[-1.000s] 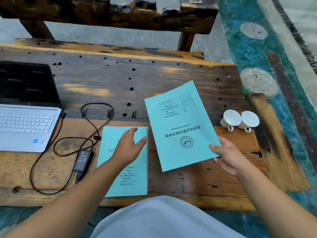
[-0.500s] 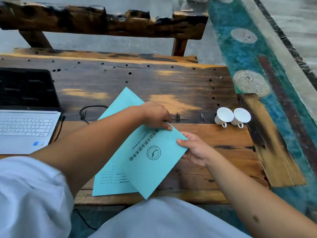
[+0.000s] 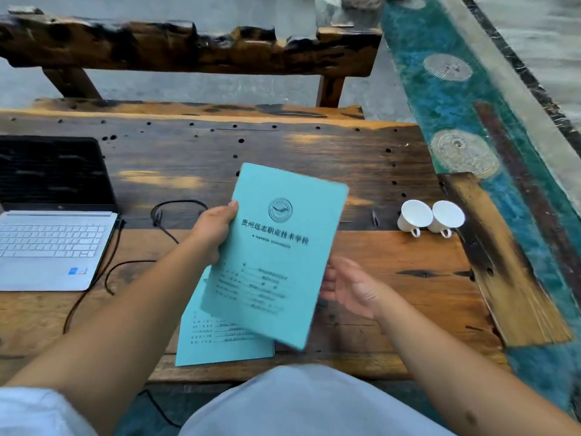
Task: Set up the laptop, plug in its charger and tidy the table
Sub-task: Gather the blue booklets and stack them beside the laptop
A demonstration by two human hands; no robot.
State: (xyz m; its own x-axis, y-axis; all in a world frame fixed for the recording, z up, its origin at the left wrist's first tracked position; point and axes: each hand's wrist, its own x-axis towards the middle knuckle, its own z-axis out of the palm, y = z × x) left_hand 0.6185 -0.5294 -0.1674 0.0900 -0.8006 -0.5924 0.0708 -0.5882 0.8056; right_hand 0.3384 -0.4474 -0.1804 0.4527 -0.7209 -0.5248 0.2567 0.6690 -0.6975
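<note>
Two small white cups point(image 3: 429, 219) lie tipped on their sides, touching, on a rough, hole-pocked wooden surface point(image 3: 314, 152). The left hand point(image 3: 213, 229) clamps its fingers on a thin teal booklet point(image 3: 276, 256), lifted above a second teal booklet point(image 3: 220, 341). The right hand point(image 3: 352, 289) is open, fingers apart. A silver laptop point(image 3: 47, 247) sits open at left, black charger cable point(image 3: 132, 265) beside it.

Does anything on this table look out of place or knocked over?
Yes: the two white cups near the table's right edge lie tipped on their sides, touching, openings facing the camera. The black charger cable sprawls in loose loops beside the open laptop. Nothing looks spilled or broken.
</note>
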